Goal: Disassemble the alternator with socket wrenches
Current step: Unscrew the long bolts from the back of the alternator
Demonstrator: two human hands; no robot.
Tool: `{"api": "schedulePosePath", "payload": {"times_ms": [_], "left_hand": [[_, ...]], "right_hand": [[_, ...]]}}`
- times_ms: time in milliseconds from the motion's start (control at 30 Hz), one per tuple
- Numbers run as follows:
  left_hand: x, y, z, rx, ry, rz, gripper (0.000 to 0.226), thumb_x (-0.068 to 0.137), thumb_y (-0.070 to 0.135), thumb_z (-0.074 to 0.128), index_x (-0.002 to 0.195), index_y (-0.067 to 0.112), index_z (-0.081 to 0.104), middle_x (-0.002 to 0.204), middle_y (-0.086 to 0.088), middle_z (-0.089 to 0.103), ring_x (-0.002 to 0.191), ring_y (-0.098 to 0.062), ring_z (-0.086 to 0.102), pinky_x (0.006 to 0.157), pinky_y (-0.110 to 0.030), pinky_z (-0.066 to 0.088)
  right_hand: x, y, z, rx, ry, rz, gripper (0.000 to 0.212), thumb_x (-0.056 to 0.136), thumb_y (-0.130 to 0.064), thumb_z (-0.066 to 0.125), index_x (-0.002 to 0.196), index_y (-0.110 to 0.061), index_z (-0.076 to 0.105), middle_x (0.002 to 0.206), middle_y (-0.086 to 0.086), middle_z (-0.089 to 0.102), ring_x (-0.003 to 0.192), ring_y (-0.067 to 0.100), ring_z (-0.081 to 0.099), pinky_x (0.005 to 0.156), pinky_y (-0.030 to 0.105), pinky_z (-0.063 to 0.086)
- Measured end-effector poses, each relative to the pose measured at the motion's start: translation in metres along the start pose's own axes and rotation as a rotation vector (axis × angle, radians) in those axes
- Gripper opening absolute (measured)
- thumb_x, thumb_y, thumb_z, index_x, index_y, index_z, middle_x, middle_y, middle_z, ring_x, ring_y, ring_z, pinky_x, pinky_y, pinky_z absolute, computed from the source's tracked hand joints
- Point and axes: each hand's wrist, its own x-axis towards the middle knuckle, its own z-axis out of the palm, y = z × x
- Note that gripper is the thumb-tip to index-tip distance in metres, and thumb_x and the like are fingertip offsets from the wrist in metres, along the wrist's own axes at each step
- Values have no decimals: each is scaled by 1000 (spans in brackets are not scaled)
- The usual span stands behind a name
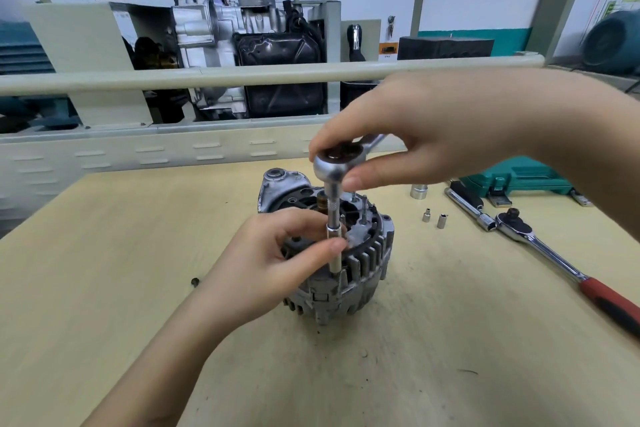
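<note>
Grey finned alternator [346, 263] upright on bench, small ratchet [337, 163] w/ extension vertical on its top

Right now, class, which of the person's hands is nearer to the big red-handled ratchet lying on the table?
Right. The right hand grips the small ratchet's head above the alternator, on the side toward the red-handled ratchet; the left hand pinches the extension, farther away.
</note>
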Motion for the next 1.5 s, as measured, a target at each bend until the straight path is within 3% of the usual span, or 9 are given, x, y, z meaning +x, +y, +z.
{"api": "schedulePosePath", "payload": {"times_ms": [100,267,567,800,1033,1133,1233,1333,1500], "left_hand": [[1,0,3,33,71,18,4,69,32,69,72,35,67,78,14,70,71,3,63,61,-7,44],[1,-1,6,64,127,32,13,63,44,72,66,35,63,73,11,67,65,1,60,59,-8,41],[-1,-2,2,77,-9,36,16,74,44,60,84,34,68,87,14,70,82,1,64,72,-20,51],[0,-2,7,121,96,47,23,71,40,68,68,18,69,68,4,68,63,-2,61,59,-16,45],[1,-1,0,89,-39,21,17,74,49,56,81,40,67,88,16,69,83,1,64,73,-23,51],[0,-1,-4,92,-81,31,24,76,47,56,89,33,70,85,10,71,78,-8,66,70,-30,51],[0,-2,-2,78,-25,50,21,72,46,60,81,31,72,81,11,71,73,-4,65,65,-24,52],[1,-3,1,113,26,79,23,71,46,61,76,26,69,74,6,69,65,-6,63,58,-23,49],[2,-2,3,107,55,64,14,68,45,69,68,31,66,64,17,63,59,2,57,54,-5,38]], "right_hand": [[1,-2,2,-11,24,19,48,72,-57,44,99,-21,62,83,-12,60,76,5,51,70,24,41],[1,-3,6,-65,58,40,61,64,-70,29,84,-19,57,64,-9,51,68,4,46,60,17,35],[-2,1,1,28,25,-25,29,86,-38,54,105,-18,63,91,-13,63,83,3,54,77,25,41],[1,-5,6,-113,70,52,71,63,-72,21,85,-16,59,61,-10,51,72,3,47,60,21,34],[-2,0,5,-29,29,13,38,80,-52,38,90,-22,59,73,-13,56,72,6,50,65,23,40],[-4,1,3,2,38,-8,33,88,-48,46,102,-22,62,86,-17,61,80,3,53,75,25,42],[-5,0,2,-13,66,25,49,80,-59,46,106,-22,63,91,-13,65,83,2,53,73,25,41],[-4,-3,2,-66,76,51,67,63,-71,31,90,-20,64,74,-8,63,72,5,51,62,25,40],[-6,-1,5,-64,84,26,60,67,-69,34,87,-20,63,65,-9,58,72,0,49,59,18,36]]}}
